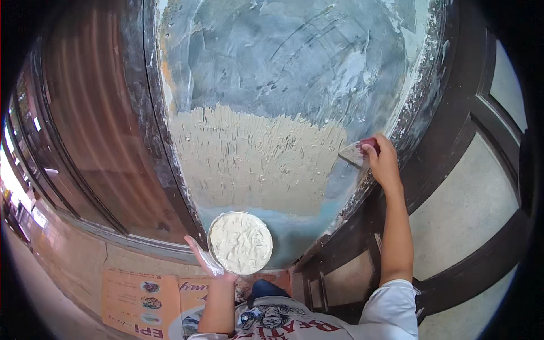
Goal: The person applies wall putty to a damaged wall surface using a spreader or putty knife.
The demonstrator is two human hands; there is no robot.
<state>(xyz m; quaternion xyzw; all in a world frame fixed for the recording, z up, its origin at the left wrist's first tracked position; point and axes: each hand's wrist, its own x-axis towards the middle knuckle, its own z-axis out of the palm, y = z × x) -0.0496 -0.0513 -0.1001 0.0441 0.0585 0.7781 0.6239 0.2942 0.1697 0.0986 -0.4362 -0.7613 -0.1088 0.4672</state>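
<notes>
My left hand supports a round container full of lumpy white paste from its left and below, with white smears on the palm. In my right hand is a putty knife with a red handle, its blade at the wall beside the right edge of a rough, streaky beige coat. The upper part of the wall panel is mottled grey-blue, and a bluish band shows below the coat.
A brown wooden shutter stands to the left. A dark frame with pale panels is close on my right. An orange printed sheet lies low at the left, on a tan ledge or floor.
</notes>
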